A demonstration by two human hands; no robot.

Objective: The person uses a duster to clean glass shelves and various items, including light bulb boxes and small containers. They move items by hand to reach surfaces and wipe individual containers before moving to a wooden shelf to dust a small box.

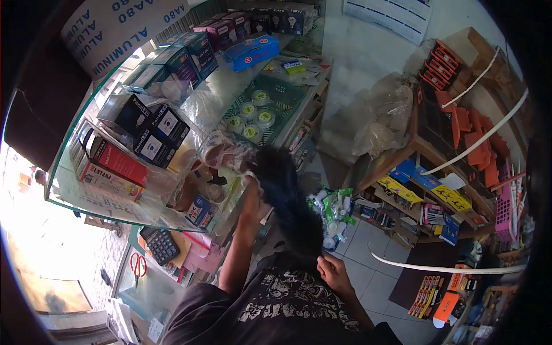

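The fingers of the right hand (329, 265) are closed round the low end of a fluffy dark duster (290, 207). The duster is in front of the person's black shirt (296, 293) and leans up and to the left, with its fluffy tip by the glass table (118, 215). The left hand (251, 188) is up beside the duster, at the side of the table. The duster hides part of that hand, so I can't tell if its fingers are wide or narrow.

Close to the left hand, clear plastic bags (225, 154) lie on the table, and a blue and white box (200, 210) is near them. Past the bags is a green basket (288, 91) with little round tubs (248, 110) in it. A blue box (252, 53) is just behind the basket. Over to the left are black boxes (150, 131) and a red box (122, 163).

Lower down on the left, I see a black calculator (161, 245) and red scissors (138, 265). On the right side of the duster is a pile of green and white packs (332, 211). Farther right, a wooden shelf (397, 154) has orange bins (478, 146), and a white cord (489, 139) bends across it.
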